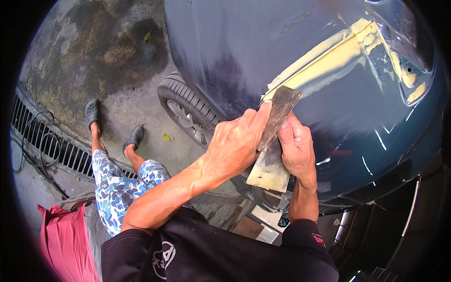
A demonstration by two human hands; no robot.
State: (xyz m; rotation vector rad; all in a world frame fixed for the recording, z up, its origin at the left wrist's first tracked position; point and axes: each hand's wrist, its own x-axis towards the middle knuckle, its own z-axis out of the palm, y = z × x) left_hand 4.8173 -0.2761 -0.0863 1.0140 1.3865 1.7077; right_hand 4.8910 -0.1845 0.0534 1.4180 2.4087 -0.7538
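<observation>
My left hand [235,145] is closed round a dark, flat putty spreader [282,110], its thumb near the blade's upper end. My right hand [299,149] grips a second flat spreader [270,171], whose lower end is coated with cream filler. The two blades overlap between my hands, and part of each is hidden by fingers. Just beyond them is a dark blue-grey car panel [225,51] with dull, sanded-looking areas. A band of cream body filler [329,61] runs along its crease toward the lamp opening [408,70] at upper right.
A car wheel [188,110] stands below the panel's left edge. My feet in dark clogs [92,113] are on the concrete floor [136,103]. A drain grate [70,155] with a black cable [42,141] lies at left, near red cloth [66,239].
</observation>
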